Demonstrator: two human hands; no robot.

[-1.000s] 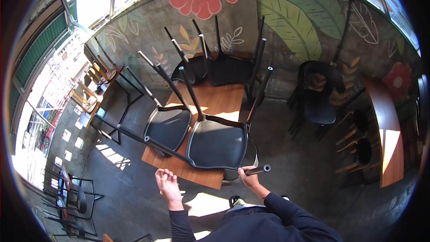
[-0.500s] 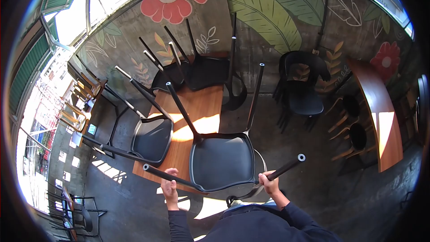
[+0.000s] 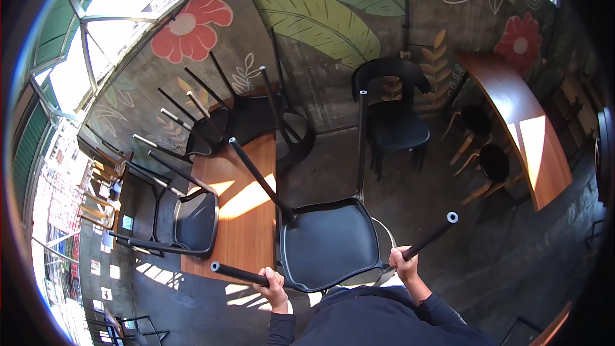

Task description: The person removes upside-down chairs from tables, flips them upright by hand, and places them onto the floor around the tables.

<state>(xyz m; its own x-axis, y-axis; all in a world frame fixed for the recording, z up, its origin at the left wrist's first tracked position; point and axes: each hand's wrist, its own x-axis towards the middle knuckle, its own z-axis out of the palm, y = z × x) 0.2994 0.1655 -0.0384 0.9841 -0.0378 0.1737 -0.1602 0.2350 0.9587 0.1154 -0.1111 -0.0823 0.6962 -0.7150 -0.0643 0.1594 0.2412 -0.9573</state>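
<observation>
An upside-down black chair (image 3: 330, 240) is in front of my body, its legs pointing up and outward. My left hand (image 3: 273, 287) is wrapped round its near left leg, close to the seat. Round the near right leg, my right hand (image 3: 403, 263) is closed too. The chair's underside faces me, and its backrest is mostly hidden below. To its left stands a wooden table (image 3: 246, 237); the chair is at the table's right edge, and I cannot tell whether they touch. Another upturned black chair (image 3: 195, 221) rests on the table's left side.
More upturned chairs (image 3: 253, 115) sit at the table's far end, by the painted wall. Stacked black chairs (image 3: 397, 125) stand ahead to the right. Farther right are a long wooden table (image 3: 522, 122) and low stools (image 3: 493, 163). Dark floor (image 3: 467, 263) lies to my right.
My left hand, open beside the chair leg before, is now closed round it. The chair has shifted right, off the tabletop's near part. My view has turned right.
</observation>
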